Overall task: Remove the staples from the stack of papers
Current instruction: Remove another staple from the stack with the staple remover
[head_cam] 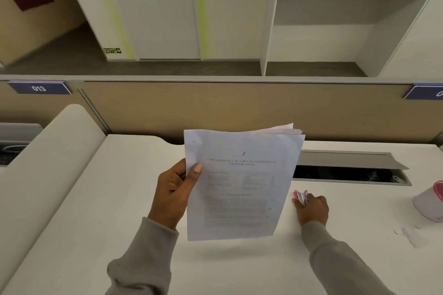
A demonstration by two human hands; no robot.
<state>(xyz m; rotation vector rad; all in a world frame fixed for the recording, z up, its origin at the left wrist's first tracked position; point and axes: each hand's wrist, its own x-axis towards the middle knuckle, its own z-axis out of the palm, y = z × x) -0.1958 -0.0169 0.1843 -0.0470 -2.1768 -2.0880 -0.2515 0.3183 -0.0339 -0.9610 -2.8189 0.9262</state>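
Observation:
A stack of printed papers (242, 182) is held upright above the white desk (100, 211), its front page headed "2". My left hand (173, 195) grips its left edge, thumb across the front page. A thin staple (193, 141) shows at the top left corner of the stack. To the right of the papers, my right hand (312, 208) rests low on the desk with its fingers curled round a small pink staple remover (301, 196), whose metal jaws stick out past the fingers.
An open cable tray (347, 173) with a raised grey lid is sunk into the desk behind my right hand. A pink-rimmed cup-like container (429, 201) stands at the right edge, with small paper scraps (412, 236) in front of it. A beige partition (239, 108) closes off the back.

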